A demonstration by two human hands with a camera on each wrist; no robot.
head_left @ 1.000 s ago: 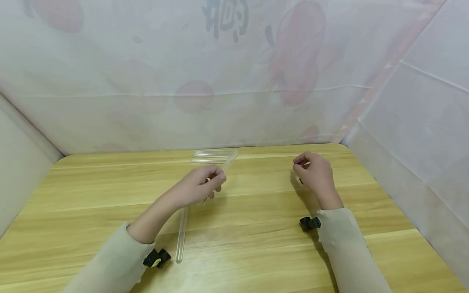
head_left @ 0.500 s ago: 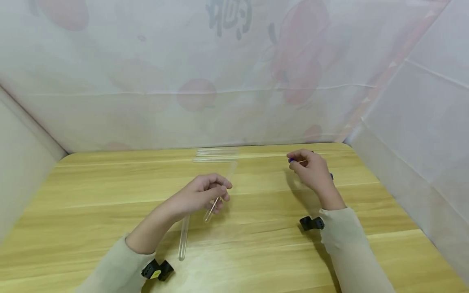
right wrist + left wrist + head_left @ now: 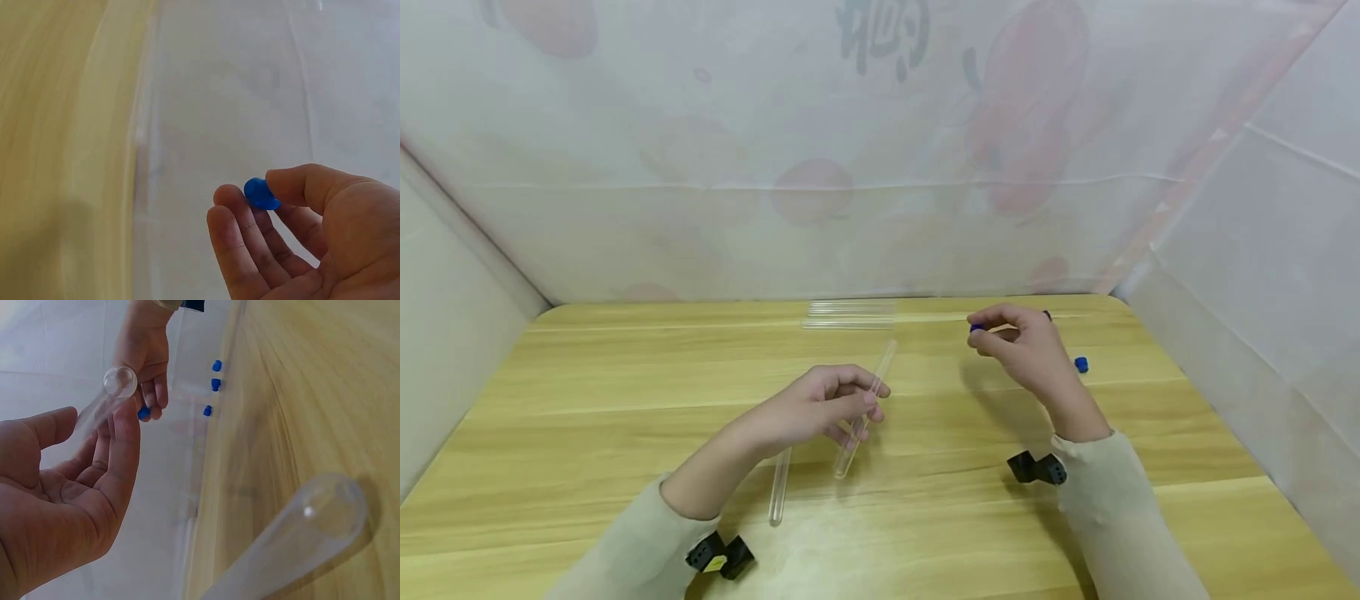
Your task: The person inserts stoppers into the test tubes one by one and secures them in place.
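Note:
My left hand (image 3: 820, 408) holds a clear glass test tube (image 3: 867, 406) above the wooden table (image 3: 587, 400), fingers curled round its middle; in the left wrist view the tube's rounded end (image 3: 119, 382) sticks out past my fingers. My right hand (image 3: 1018, 346) pinches a small blue cap (image 3: 976, 327) between thumb and fingertips, raised over the table's right side; the right wrist view shows the cap (image 3: 259, 194) at my fingertips. A second test tube (image 3: 779, 486) lies on the table under my left forearm, its round end (image 3: 325, 509) close to the left wrist camera.
Several more clear tubes (image 3: 850, 314) lie at the table's far edge. A loose blue cap (image 3: 1081, 364) sits right of my right hand; the left wrist view shows three blue caps (image 3: 214, 384) on the table. White sheeting (image 3: 880, 167) walls in the back and sides.
My left hand drew the tube toward me and to the right, lifting it clear of the far tubes. My right hand rose and moved left with a blue cap now showing at its fingertips.

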